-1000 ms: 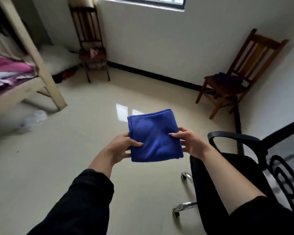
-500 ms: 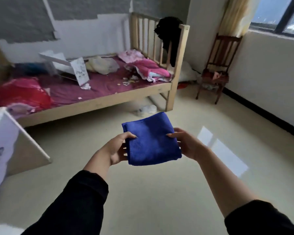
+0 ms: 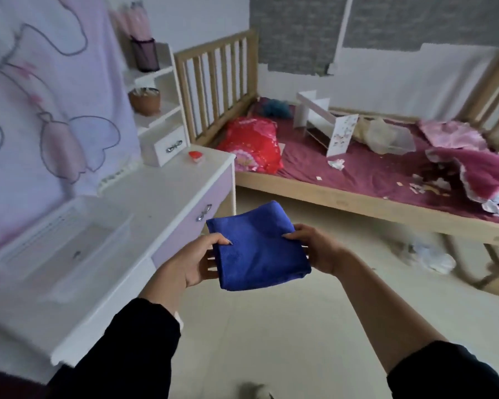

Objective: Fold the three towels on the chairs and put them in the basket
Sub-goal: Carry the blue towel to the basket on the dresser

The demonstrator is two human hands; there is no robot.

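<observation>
A folded blue towel (image 3: 257, 249) lies flat between both hands at mid-frame, held above the floor. My left hand (image 3: 195, 262) grips its left edge, thumb on top and fingers underneath. My right hand (image 3: 314, 247) grips the right edge the same way. A translucent plastic basket (image 3: 55, 251) stands on the white desk to the left of the towel; it is blurred and I cannot tell what is inside. No chair is in view.
The white desk (image 3: 162, 194) with purple drawers (image 3: 196, 223) fills the left, with a small shelf unit (image 3: 156, 116) behind it. A wooden bed (image 3: 357, 197) with a red pillow and pink bedding runs across the back right. Pale tiled floor (image 3: 300, 326) lies below my arms.
The view has swung left from the chairs and window past the bed to the desk. The folded towel has stayed held between both hands throughout.
</observation>
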